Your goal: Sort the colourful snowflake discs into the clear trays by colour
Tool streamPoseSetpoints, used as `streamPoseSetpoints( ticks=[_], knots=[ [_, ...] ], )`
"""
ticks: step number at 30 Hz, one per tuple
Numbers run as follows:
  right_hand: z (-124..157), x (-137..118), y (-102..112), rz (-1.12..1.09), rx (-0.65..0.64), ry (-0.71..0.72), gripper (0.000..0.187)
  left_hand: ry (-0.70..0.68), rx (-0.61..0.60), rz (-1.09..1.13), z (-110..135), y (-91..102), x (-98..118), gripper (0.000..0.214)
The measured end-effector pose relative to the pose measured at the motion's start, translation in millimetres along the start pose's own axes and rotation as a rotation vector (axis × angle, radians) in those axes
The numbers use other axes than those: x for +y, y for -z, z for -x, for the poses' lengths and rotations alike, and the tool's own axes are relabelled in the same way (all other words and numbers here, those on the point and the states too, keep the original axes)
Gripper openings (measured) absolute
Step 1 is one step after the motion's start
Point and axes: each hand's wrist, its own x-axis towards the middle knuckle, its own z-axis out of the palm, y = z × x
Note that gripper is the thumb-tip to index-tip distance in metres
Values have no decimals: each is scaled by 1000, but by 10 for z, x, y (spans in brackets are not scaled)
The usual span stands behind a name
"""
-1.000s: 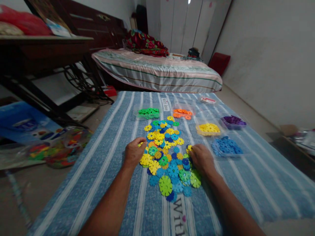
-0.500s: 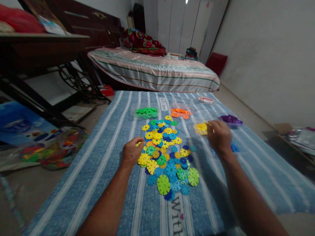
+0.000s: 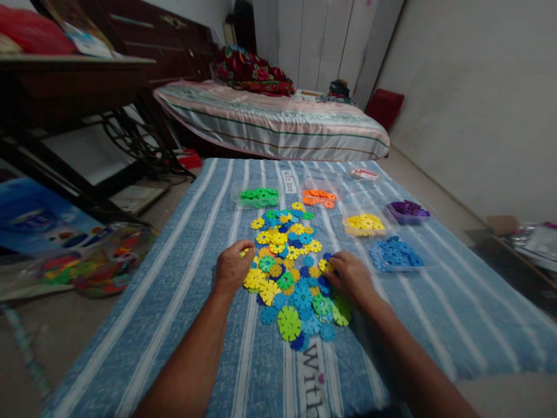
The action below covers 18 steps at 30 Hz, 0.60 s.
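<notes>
A loose pile of notched plastic discs, in yellow, blue, green and a little orange, lies on the striped cloth. At its left edge my left hand is closed, with a yellow snowflake disc showing between thumb and fingers. My right hand is at the pile's right side, thumb and fingertips closed around a yellow disc among dark blue ones. Right of that hand stand a clear tub of blue discs and a tub of yellow discs.
Farther back are tubs of green discs, orange discs and purple discs. A small clear packet lies near the far edge. Beyond the table is a bed; a sewing machine table stands left.
My right hand has moved from above the yellow tub leftward and nearer, down to the pile. The yellow and blue tubs are now uncovered. My left hand has stayed in place.
</notes>
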Motion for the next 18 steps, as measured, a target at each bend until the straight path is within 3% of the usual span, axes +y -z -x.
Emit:
streamPoseSetpoints(
  ticks=[9,13,18],
  knots=[
    [21,-39,-46,-44,193,41,27,-4,-1,-1,-1,0,0,27],
    [24,-73,-6,-133,291,49,25,-11,1,4,-2,-6,-12,26],
    [-25,-54,59,-223,290,54,24,-11,11,3,-4,-16,-27,26]
  ],
)
